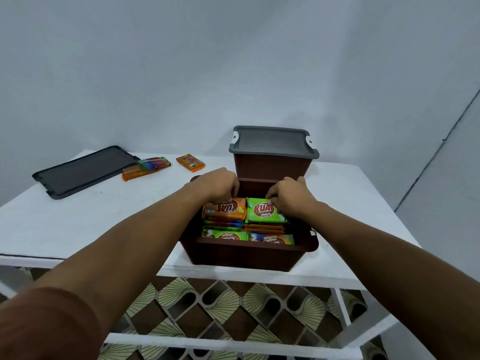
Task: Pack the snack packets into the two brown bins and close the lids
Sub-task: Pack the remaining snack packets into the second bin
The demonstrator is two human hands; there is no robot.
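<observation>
- Head view, and here's the white table [78, 216] carrying everything, both arms reaching out over it.
- Front and centre sits the open brown bin [241, 255], near the table's front edge, packed with packets almost to its rim.
- Right behind it stands the closed brown bin [272, 167], with its grey lid [272, 141] on top.
- Far left, a loose dark lid [83, 170] lies flat on the table, well apart from both bins.
- Left hand [217, 184]: fingers curled over the far edge of the orange packet [228, 210], gripping it.
- Right hand [291, 197]: fingers curled on the far edge of the green packet [262, 213], gripping that one too.
- Those two packets lie side by side on top at the bin's far end, long axes running left to right, red logos facing up and reading upright to the wearer.
- Out on the table near the loose lid are a long orange pack [136, 174], a rainbow-striped packet [154, 162] resting on it, and a small orange packet [191, 162] lying apart.
</observation>
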